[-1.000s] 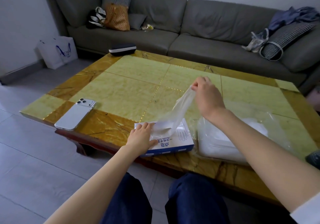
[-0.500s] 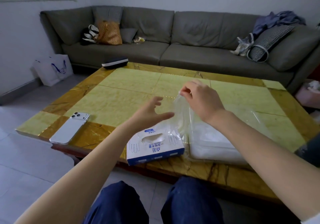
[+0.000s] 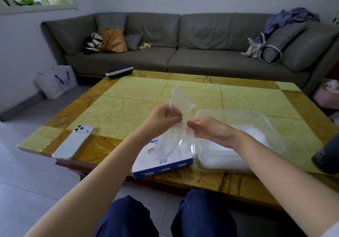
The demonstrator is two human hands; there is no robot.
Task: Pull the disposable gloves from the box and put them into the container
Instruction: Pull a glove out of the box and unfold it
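A blue and white glove box lies at the near edge of the yellow table. Right beside it stands a clear plastic container with a white heap of gloves inside. A thin clear disposable glove is stretched upright over the box, its lower end hanging down to the box's slot. My left hand is closed on the glove's middle. My right hand hovers over the container's left rim, palm up, fingertips pinching the same glove.
A white phone lies at the table's near left. A dark case sits at the far left corner. A dark cylindrical thing stands at the right edge. Behind the table runs a grey sofa with bags and cushions.
My left hand left the box, rose and closed on the glove. My right hand came down and turned palm up beside it. The glove came up out of the box.
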